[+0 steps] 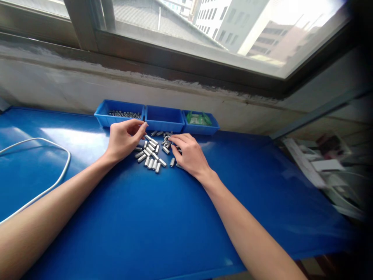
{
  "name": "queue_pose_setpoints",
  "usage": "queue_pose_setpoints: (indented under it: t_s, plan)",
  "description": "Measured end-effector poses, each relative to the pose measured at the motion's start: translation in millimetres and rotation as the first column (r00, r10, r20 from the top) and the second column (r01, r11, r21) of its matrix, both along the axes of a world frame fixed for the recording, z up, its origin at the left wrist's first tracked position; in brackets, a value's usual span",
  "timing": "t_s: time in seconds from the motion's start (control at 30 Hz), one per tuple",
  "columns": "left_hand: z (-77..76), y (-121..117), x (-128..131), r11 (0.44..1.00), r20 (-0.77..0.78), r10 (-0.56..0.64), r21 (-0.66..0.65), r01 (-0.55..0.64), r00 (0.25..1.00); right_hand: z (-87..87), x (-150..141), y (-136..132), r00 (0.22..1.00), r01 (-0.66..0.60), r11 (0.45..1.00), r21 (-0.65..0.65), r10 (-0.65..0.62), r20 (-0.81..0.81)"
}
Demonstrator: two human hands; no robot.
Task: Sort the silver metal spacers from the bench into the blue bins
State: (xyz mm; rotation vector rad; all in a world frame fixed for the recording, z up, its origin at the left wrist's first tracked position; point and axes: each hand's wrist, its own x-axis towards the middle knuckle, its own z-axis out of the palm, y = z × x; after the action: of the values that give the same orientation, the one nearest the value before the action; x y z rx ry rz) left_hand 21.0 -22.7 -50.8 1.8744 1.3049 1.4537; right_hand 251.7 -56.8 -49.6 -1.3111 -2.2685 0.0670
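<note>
Several small silver metal pieces lie scattered on the blue table between my hands. My left hand hovers at the left of the pile, its thumb and fingertips pinched together on one small silver piece near the middle bin. My right hand rests palm down on the right side of the pile, fingers curled over a few pieces; what it holds, if anything, is hidden.
Three blue bins stand against the wall: the left bin holds small dark metal parts, the middle bin looks bare, the right bin holds green packets. A white cable loops at the left. Clutter sits beyond the table's right edge.
</note>
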Motion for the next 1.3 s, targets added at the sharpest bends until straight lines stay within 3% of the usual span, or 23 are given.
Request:
queue_pose_setpoints:
  t_s: [0.13,0.8,1.1,1.3]
  plan:
    - [-2.7,-0.4,0.0,0.999,-0.042,-0.011,0.033,0.013,0.999,0.1,-0.7,1.0,0.999,-0.041,0.999,-0.029,0.042,0.031]
    - [-5.1,-0.3,0.7,0.996,-0.105,-0.003,0.092,0.012,0.995,-4.0,1.2,5.3,1.000,-0.022,1.000,0.003,0.022,-0.011]
    - [-6.3,-0.1,1.2,0.994,-0.122,-0.009,0.108,0.022,0.992,4.9,-4.0,-1.9,0.978,0.188,0.981,0.042,-0.191,0.090]
    - [-5.2,-1.5,1.4,0.993,-0.140,-0.013,0.117,0.030,0.990,3.3,-2.3,-0.1,0.977,0.192,0.981,-0.018,-0.190,0.095]
